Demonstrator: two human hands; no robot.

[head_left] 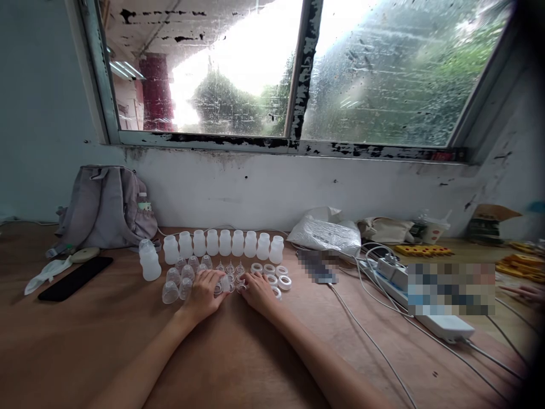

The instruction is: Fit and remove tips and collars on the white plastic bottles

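My left hand is closed around a small clear ribbed piece, partly hidden by the fingers and too small to name exactly. Right beside it, my right hand has bent fingers pinched at a clear bottle nipple low on the table. Between and behind the hands stand several more clear nipples. Clear domed caps are grouped to the left of my left hand. White bottle rings lie to the right of my right hand. A row of frosted baby bottles stands upright behind all these parts.
Farther left are another frosted bottle, a black slab and a grey backpack. A silver bag lies at the back. Cables and a white power strip cross the right side. Another person's hand shows at the right edge.
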